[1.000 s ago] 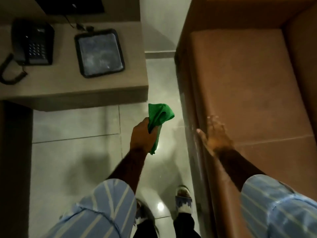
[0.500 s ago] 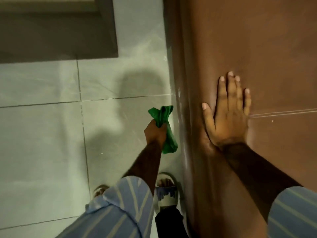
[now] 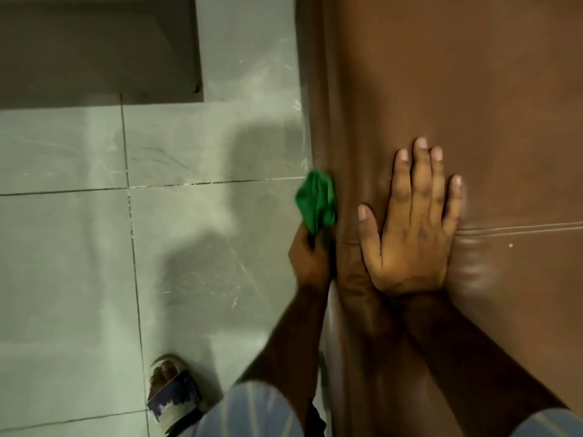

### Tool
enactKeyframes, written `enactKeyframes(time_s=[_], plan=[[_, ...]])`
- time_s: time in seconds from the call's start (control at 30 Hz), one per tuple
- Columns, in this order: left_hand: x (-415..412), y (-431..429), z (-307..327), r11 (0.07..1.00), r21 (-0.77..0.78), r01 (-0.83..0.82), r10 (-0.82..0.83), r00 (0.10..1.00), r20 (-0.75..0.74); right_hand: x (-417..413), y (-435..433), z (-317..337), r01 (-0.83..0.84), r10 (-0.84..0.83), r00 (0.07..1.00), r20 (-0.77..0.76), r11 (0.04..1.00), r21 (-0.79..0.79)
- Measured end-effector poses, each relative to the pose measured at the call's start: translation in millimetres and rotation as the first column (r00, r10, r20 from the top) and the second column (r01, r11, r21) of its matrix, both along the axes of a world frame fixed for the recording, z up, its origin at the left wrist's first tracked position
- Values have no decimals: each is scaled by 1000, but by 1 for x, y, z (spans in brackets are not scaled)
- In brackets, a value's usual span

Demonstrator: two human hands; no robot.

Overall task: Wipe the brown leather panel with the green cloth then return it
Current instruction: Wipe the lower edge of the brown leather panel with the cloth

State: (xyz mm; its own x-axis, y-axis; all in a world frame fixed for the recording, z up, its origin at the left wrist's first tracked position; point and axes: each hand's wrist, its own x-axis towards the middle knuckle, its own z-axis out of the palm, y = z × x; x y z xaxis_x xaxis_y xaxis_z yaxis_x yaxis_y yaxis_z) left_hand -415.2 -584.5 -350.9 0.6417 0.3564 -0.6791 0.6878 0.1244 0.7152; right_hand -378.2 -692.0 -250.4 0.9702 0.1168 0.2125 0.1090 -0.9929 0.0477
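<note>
The brown leather panel (image 3: 457, 89) fills the right half of the view, with a seam running right from my right hand. My right hand (image 3: 410, 228) lies flat on its top, fingers spread, holding nothing. My left hand (image 3: 310, 258) is closed around the bunched green cloth (image 3: 317, 200), which presses against the panel's rounded left side edge. Part of the cloth is hidden inside my fist.
Grey floor tiles (image 3: 189, 263) with grout lines spread to the left. The dark base of a desk (image 3: 94, 48) stands at the top left. My sandalled foot (image 3: 172, 392) rests on the floor near the bottom.
My left hand has carried the green cloth rightward from above the floor onto the panel's side edge. My right hand has stayed flat on the leather top.
</note>
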Motion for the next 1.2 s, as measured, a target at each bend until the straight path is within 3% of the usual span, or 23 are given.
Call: enactKeyframes(time_s=[0.1,0.17,0.23,0.37,0.47,0.53,0.6,0.73,0.9,0.97,1.07,1.13,1.2], plan=[[-65,11,-15,977,-31,210,-212,958,-195,-1,1,-1,5,-5,1000,-3,1000,8],[-48,14,-36,954,15,301,-285,916,-281,-2,0,-3,-3,3,1000,5,1000,8],[7,13,-49,958,46,284,-258,918,-302,-2,-2,-5,-7,7,1000,23,1000,4],[92,13,-40,993,100,67,-57,994,-98,-1,-2,-9,-6,6,999,54,1000,4],[40,3,-18,999,41,-6,5,999,35,-2,0,-6,1,-1,1000,31,1000,5],[-29,-2,-12,999,-45,-2,0,999,-51,-2,1,-4,8,-8,1000,12,1000,8],[-83,0,-8,994,-51,101,-109,980,-166,-2,2,-1,12,-12,1000,1,1000,-3],[-51,8,-36,961,26,276,-255,917,-308,-1,2,0,9,-9,1000,5,1000,-1],[44,10,-24,993,-92,-79,75,996,-41,-1,3,-2,3,-3,999,32,1000,4],[17,3,-12,980,-143,-136,136,991,-10,-1,3,-1,1,-2,1000,31,1000,9],[-81,-11,-4,958,-238,-157,129,983,-130,-2,3,-1,8,-8,1000,26,1000,1],[-134,-9,2,978,-197,-63,18,976,-218,-2,3,-1,10,-10,1000,24,1000,4],[-138,-6,-10,991,-116,65,-95,957,-273,-2,4,0,12,-12,999,36,1000,-1]])
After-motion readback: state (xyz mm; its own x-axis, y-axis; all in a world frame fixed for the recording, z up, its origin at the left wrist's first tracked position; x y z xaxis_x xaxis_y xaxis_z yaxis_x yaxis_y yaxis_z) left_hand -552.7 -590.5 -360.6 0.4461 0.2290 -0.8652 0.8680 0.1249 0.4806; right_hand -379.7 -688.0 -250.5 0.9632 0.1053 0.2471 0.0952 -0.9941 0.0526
